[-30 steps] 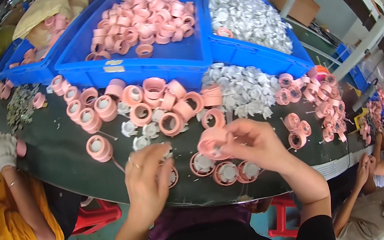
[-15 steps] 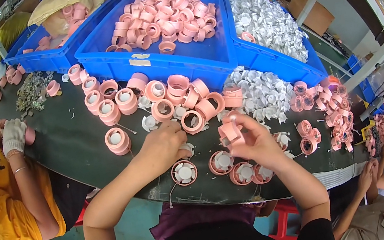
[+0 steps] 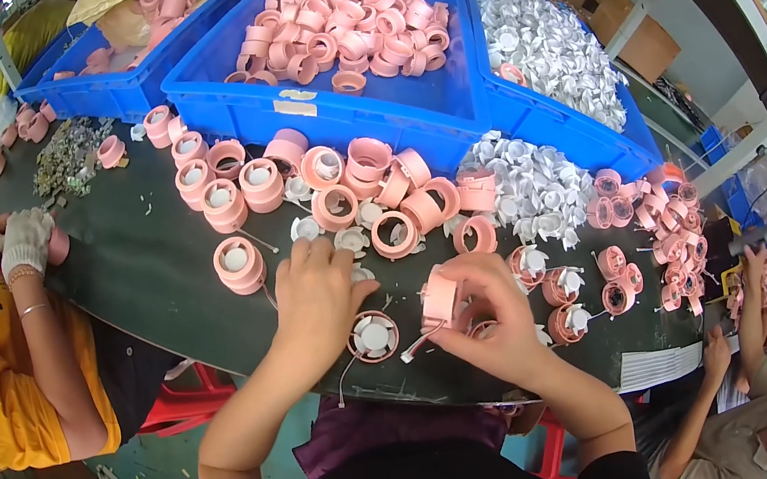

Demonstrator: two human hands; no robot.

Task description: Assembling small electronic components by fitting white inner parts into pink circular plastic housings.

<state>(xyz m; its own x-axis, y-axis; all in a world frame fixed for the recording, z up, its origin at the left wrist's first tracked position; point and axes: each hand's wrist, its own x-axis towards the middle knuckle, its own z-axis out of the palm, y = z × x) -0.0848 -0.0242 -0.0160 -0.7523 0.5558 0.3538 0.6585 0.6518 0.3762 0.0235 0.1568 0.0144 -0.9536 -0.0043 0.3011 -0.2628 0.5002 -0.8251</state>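
Observation:
My right hand (image 3: 499, 322) is closed on a pink ring-shaped housing (image 3: 438, 299), tilted, with a short white-tipped cable (image 3: 414, 346) hanging toward the left. Part of another pink piece shows beneath the palm. My left hand (image 3: 318, 286) reaches over the dark tabletop, fingers forward and thumb apart, with no held object visible. Its fingertips are beside loose white finned pieces (image 3: 351, 239). Between my hands lies a pink ring with a white fan-like wheel (image 3: 374, 335) inside and a cable trailing toward the table edge. Similar units (image 3: 564, 285) stand right of my right hand.
Blue bins hold pink rings (image 3: 338, 29) and white finned pieces (image 3: 543, 40). Before the bins lie pink housings (image 3: 221, 206) and a white heap (image 3: 537, 183). More pink units (image 3: 673, 242) cover the right. A gloved co-worker's hand (image 3: 27, 243) is at left; others sit at right.
My left hand has shifted left, its thumb now apart. My right hand has come nearer the front edge, with a cabled housing. Pink units now show to its right. The view has shifted slightly.

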